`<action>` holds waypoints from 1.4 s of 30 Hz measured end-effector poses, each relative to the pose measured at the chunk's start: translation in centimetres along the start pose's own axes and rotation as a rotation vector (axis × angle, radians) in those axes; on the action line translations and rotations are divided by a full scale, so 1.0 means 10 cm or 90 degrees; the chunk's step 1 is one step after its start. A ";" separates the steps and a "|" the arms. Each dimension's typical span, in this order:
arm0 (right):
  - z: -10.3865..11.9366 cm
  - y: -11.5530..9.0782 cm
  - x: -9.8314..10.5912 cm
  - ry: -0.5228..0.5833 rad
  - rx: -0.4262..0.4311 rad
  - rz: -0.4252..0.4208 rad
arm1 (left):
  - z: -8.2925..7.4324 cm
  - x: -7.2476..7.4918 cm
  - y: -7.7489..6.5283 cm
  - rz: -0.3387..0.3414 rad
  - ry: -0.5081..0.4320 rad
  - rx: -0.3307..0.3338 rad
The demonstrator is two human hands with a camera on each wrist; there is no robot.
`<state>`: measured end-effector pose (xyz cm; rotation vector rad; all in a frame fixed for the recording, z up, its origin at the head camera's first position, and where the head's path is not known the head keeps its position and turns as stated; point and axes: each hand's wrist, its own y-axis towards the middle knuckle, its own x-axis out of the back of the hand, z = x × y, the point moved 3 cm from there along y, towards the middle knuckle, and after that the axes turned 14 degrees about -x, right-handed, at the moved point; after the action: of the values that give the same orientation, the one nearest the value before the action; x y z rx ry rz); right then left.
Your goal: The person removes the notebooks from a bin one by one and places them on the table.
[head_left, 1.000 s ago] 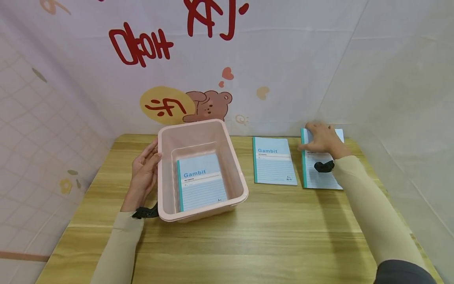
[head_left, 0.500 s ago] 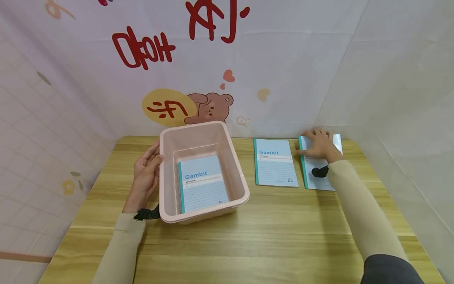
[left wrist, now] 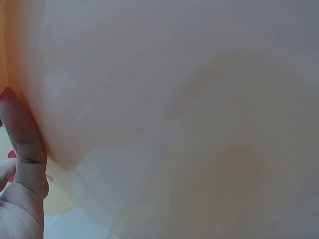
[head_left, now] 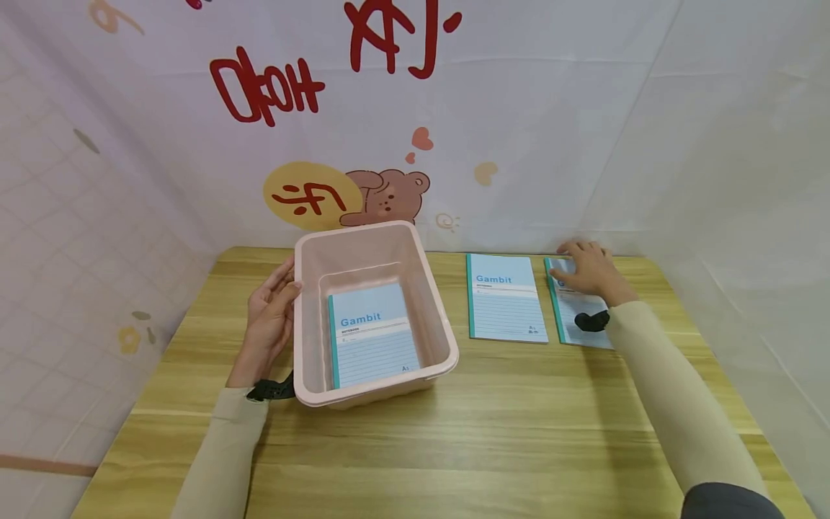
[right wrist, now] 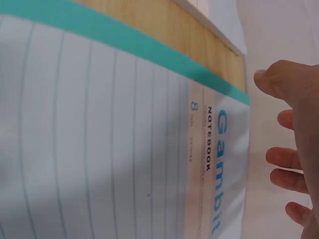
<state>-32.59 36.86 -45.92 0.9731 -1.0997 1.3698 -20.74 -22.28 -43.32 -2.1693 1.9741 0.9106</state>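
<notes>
Pink bin (head_left: 350,252), Gambit notebook (head_left: 376,339) flat inside, two matching notebooks (head_left: 509,311) (teal-spined) flat to its right

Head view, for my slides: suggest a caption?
Left hand against a bin with one notebook inside; right hand over the rightmost notebook.

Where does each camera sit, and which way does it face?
Head: worn on the head, facing forward and down at the pink bin, middle notebook and right-hand notebook; left hand, right hand and sleeves show.
Left wrist: on that wrist, facing a pale surface up close, probably the bin's side; part of the left hand shows at the left edge.
Right wrist: on that wrist, facing the right-hand notebook; thumb and fingers show.
Shared: head and right wrist both show the right-hand notebook and right hand.
</notes>
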 end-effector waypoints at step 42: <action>1.16 -0.39 0.55 0.023 0.076 -0.129 | -0.02 -0.02 -0.03 -0.003 0.007 0.001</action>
<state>-29.50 26.89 -37.48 1.1112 -0.8756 1.2931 -20.37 -22.16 -43.14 -2.1826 1.9736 0.8986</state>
